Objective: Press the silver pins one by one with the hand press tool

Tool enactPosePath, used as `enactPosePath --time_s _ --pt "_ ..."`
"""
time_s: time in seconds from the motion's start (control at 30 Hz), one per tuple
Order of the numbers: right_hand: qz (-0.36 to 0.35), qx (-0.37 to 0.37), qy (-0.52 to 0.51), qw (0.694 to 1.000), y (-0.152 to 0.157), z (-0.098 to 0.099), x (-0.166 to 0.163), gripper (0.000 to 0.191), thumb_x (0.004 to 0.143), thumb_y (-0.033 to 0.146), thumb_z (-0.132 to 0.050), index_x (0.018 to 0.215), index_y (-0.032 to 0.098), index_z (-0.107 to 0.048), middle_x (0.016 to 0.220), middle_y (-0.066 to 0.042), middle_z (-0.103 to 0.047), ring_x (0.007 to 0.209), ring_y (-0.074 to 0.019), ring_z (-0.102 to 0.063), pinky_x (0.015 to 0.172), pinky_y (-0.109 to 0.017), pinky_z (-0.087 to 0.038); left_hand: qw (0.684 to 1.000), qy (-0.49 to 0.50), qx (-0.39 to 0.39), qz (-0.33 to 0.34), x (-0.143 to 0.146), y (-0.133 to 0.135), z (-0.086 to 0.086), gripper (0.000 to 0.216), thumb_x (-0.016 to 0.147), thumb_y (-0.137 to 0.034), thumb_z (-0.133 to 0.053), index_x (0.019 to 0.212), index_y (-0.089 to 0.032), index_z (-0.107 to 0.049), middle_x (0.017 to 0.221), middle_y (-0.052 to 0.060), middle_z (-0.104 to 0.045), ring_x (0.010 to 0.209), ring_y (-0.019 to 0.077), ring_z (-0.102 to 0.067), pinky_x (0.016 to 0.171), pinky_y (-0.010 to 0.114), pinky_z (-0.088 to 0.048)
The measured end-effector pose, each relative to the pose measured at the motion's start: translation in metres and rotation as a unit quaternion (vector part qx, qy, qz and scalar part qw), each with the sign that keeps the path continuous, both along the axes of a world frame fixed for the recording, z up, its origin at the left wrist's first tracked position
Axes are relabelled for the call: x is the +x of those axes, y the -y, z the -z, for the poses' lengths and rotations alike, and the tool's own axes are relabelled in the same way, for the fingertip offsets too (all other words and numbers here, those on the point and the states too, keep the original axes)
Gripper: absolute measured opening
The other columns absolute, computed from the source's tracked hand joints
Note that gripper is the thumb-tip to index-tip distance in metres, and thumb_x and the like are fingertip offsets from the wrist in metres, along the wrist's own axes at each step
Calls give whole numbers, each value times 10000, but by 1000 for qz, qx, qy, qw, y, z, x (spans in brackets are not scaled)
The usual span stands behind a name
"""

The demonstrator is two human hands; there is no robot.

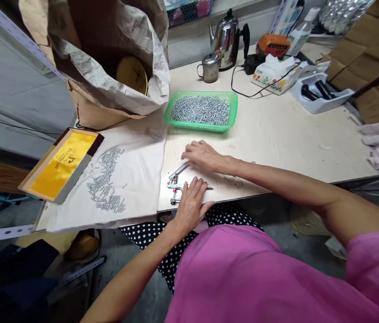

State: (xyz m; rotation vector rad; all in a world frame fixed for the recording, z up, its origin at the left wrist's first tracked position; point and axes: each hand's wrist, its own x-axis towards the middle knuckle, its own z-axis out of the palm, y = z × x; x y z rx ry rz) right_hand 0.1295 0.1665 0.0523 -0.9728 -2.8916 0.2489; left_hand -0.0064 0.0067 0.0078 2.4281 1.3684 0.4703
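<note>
My left hand [192, 204] lies over a small metal hand tool [175, 185] at the table's front edge, its fingers stretched out across the tool. The tool has a spring and a red part, and a pointed end shows beyond my fingers. Just above, my right hand [204, 156] is beside the tool's raised upper arm [179, 170], fingers apart and slightly bent; its fingertips hold nothing that I can see. To the left, small silvery metal pins [105, 179] are strewn over a white cloth [142, 179]. Behind my hands, a green plastic basket [201, 129] holds many similar pieces.
A yellow box [63, 163] lies at the cloth's left edge. Behind it stands a big open paper sack [108, 105]. Toward the back are a lidded metal cup [210, 69], a kettle [227, 40], an orange battery [272, 45] with a cord, tissues [272, 76] and a white tray [320, 104].
</note>
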Motion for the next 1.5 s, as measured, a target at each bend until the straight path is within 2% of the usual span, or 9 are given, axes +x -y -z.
enactPosePath --time_s 0.17,0.43,0.63,0.77,0.87,1.0,1.27,1.4,1.5 --pt "-255 16 -25 967 42 3 -45 95 958 250 -651 943 241 -744 1119 -76 -646 1042 -255 -458 793 -370 -319 1000 -7 -25 -17 -3 3 10 534 1004 -501 -568 1347 -94 -616 1302 241 -687 1293 392 -618 1099 568 -492" --pt "-300 -74 -104 945 55 23 -66 58 955 201 -639 923 190 -685 1013 -72 -659 940 -200 -544 854 -351 -430 996 -34 -76 -32 1 9 16 575 996 -582 -541 1304 -109 -649 1163 199 -742 1155 377 -687 1020 518 -544" --pt "-155 -110 -294 937 46 -30 -55 224 1067 250 -429 1105 173 -635 1038 -84 -673 902 -176 -595 798 -330 -504 999 30 5 -25 -19 4 1 407 1040 -403 -513 1360 -177 -623 1315 158 -685 1243 320 -628 1063 498 -532" --pt "22 78 -350 933 -14 -78 -4 252 1056 252 -446 1170 170 -656 1071 -92 -675 948 -205 -613 870 -386 -506 962 -42 118 -241 -101 -8 -19 351 1037 -204 -423 1267 -217 -688 1172 138 -699 1099 278 -627 931 449 -566" --pt "103 156 -328 926 -63 -88 37 283 1045 373 -530 1161 164 -681 1090 -111 -661 968 -226 -618 843 -379 -508 915 -157 101 -357 -166 -17 -29 329 1018 -225 -437 1133 -179 -742 1035 156 -690 1020 320 -581 877 461 -530" --pt "122 136 -264 947 -61 -63 52 417 1026 465 -566 1317 174 -633 1173 -129 -630 924 -219 -614 746 -357 -516 895 -261 26 -360 -203 -23 -30 366 1022 -257 -404 1002 -177 -760 985 162 -670 1011 334 -549 868 435 -490" --pt "15 -77 -87 993 65 13 26 211 1029 255 -526 1054 154 -709 992 -90 -650 777 -172 -599 627 -290 -421 893 -263 -17 -365 -219 -35 -34 330 945 -201 -424 884 -173 -747 914 148 -675 1002 324 -589 866 413 -489" --pt "28 -79 -59 995 86 29 30 188 1024 282 -553 999 158 -693 959 -79 -631 765 -166 -563 623 -298 -346 913 -107 -29 -393 -199 -29 -48 239 867 -295 -543 890 -179 -751 948 126 -735 964 300 -635 902 410 -496" --pt "27 -66 -66 995 90 32 33 128 1008 268 -583 1012 173 -669 976 -73 -626 770 -167 -532 638 -310 -302 895 99 -134 -414 -153 -20 -57 290 785 -461 -675 886 -206 -770 895 70 -775 796 239 -661 781 348 -529"
